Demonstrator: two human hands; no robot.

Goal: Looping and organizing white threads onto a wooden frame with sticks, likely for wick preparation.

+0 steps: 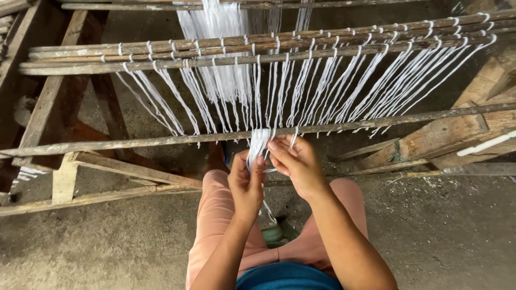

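Concrete floor under a wooden loom frame: threading stood partly done.
Your left hand (pixel 246 185) and right hand (pixel 294 164) pinched one white thread bundle (pixel 258 146) at the lower bar (pixel 134 143); beyond, many threads (pixel 322 86) already hung tied from upper rods (pixel 80 59).

Both hands (pixel 271 172) on white threads (pixel 258 145)

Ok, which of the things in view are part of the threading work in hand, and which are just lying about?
In the work:
- left hand and right hand, both pinching the white thread bundle
- white threads hanging from the wooden rods
- lower wooden bar

Lying about:
- green object on the concrete floor
- white stick at right
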